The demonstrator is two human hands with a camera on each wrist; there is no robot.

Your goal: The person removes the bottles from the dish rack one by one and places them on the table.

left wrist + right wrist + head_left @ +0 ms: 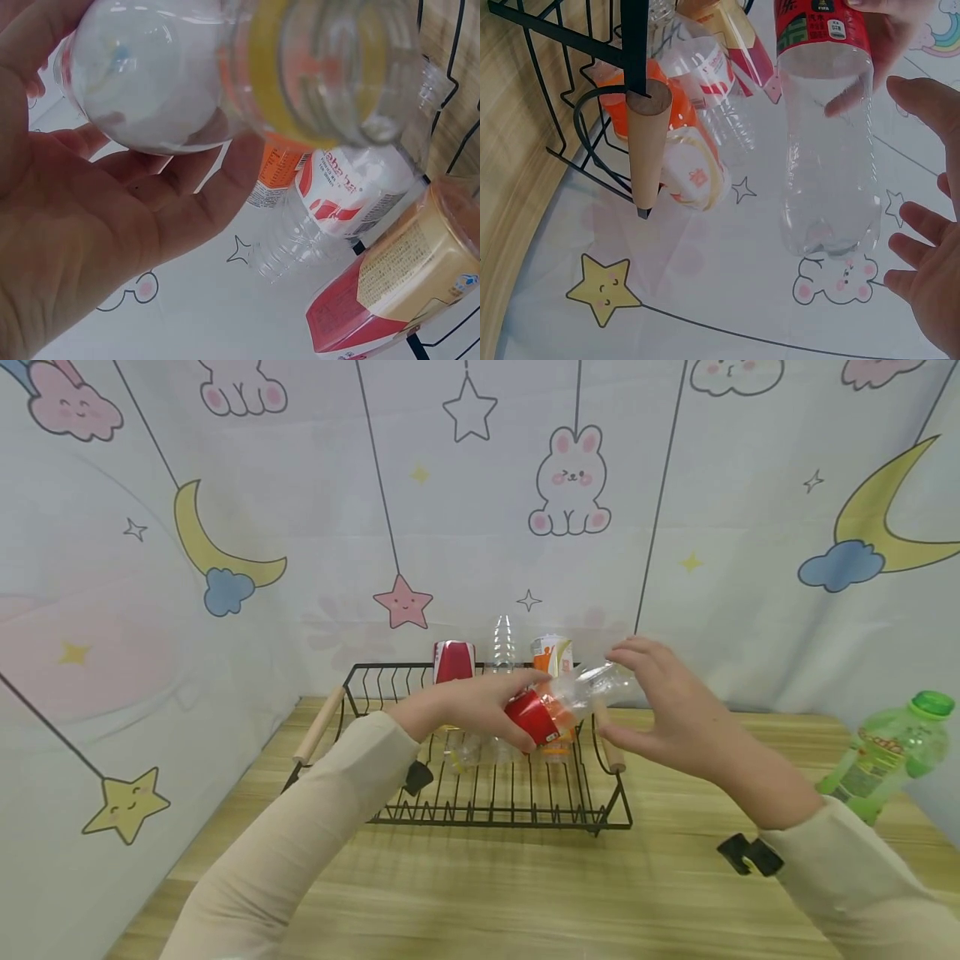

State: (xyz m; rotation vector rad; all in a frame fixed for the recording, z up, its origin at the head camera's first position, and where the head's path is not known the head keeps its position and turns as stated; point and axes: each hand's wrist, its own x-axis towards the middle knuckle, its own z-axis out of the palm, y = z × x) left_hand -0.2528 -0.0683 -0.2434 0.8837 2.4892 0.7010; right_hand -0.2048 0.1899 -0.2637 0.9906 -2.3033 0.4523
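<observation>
My left hand (480,702) grips an empty clear plastic bottle (596,685) around its red label (821,30). The bottle lies tilted above the rack's right side, base towards my right hand (678,718). Its uncapped neck (322,67), with a yellow ring, faces the left wrist camera. My right hand is spread beside the bottle's base, apart from it in the right wrist view, with nothing held. Below is a black wire dish rack (480,821) with wooden handles. In it stand a red and gold bottle (397,277), a clear ribbed bottle (322,202) and an orange-labelled bottle (694,165), bases up.
On the right of the wood-grain table (480,893) stands a green bottle (885,752) with a green cap. A cartoon-printed curtain (480,510) hangs close behind the rack. The rack's wooden handle (611,747) rises just under the held bottle.
</observation>
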